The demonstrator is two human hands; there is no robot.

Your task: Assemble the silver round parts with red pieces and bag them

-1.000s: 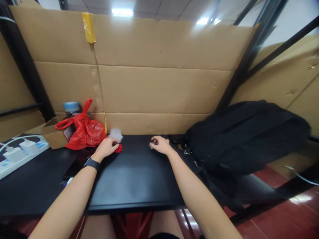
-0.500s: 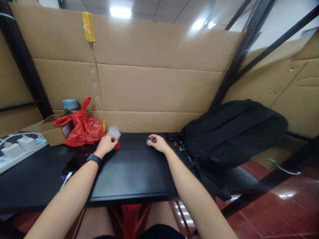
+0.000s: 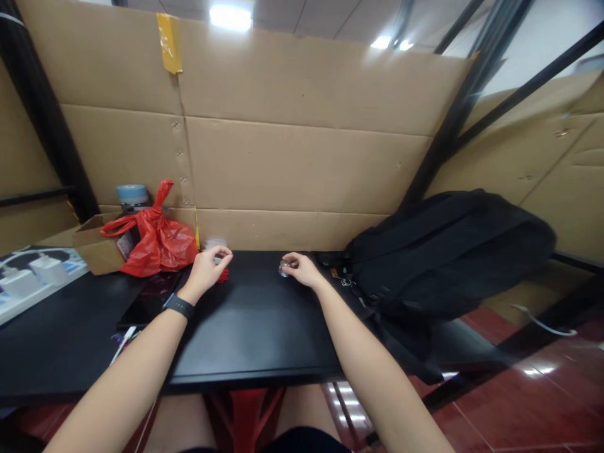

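Observation:
My right hand [image 3: 302, 270] grips a small round shiny object [image 3: 284, 268] against the desk top; its exact kind is too small to make out. My left hand [image 3: 207, 267] hovers over the back left of the desk with thumb and fingertips drawn together in a pinch. Whatever is between those fingertips, if anything, cannot be seen. Right beside and partly behind the left hand lie a red item [image 3: 223, 275] and a whitish translucent stack [image 3: 216, 243], both largely covered by the hand. A dark watch is on the left wrist.
The black desk [image 3: 255, 333] ends at a cardboard wall [image 3: 292, 163]. To the left are a red plastic bag [image 3: 163, 242], a cardboard box [image 3: 97, 251], a blue-lidded jar [image 3: 133, 195], a dark phone-like slab [image 3: 146, 302] and a power strip [image 3: 42, 283]. A black backpack [image 3: 448, 251] fills the right side.
My left hand has lifted slightly and shifted right, away from the whitish stack, its fingertips still pinched. The right hand keeps hold of the round object in nearly the same spot.

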